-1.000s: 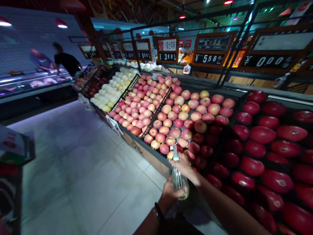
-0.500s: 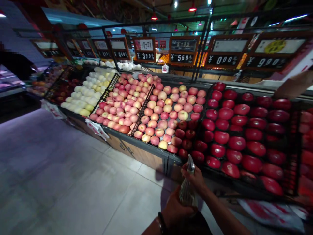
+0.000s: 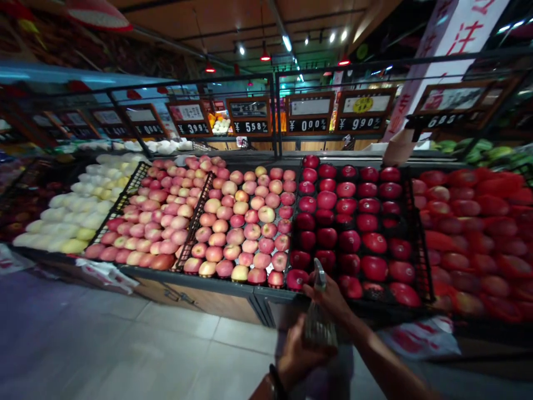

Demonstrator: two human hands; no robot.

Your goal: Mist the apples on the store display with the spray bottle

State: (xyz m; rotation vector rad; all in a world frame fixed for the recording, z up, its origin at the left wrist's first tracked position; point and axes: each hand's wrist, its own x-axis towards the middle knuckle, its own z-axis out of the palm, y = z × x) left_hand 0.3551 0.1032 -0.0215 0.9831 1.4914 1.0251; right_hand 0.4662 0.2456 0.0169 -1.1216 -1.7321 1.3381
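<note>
What looks like a clear plastic bag (image 3: 317, 328), bunched into a narrow, creased strip, hangs between my two hands in front of the fruit stand. My right hand (image 3: 332, 297) pinches its upper end, and a shiny tip sticks up above the fingers. Lower down, my left hand (image 3: 295, 353) wraps around the bag's bottom part, with a dark band on the wrist. Just beyond the right hand lie dark red apples (image 3: 348, 241) in black trays. Paler pink apples (image 3: 245, 236) fill the section left of them.
More pink apples (image 3: 156, 214) and pale netted fruit (image 3: 81, 205) lie farther left. Red-netted fruit (image 3: 478, 244) sits at the right. Price signs (image 3: 250, 116) hang from a black rail behind. A wooden cabinet front (image 3: 208, 305) and tiled floor (image 3: 175, 350) are below.
My view has swung right and up, so the stand has shifted left and more red-netted fruit shows. Both hands still hold the bag, in nearly the same pose.
</note>
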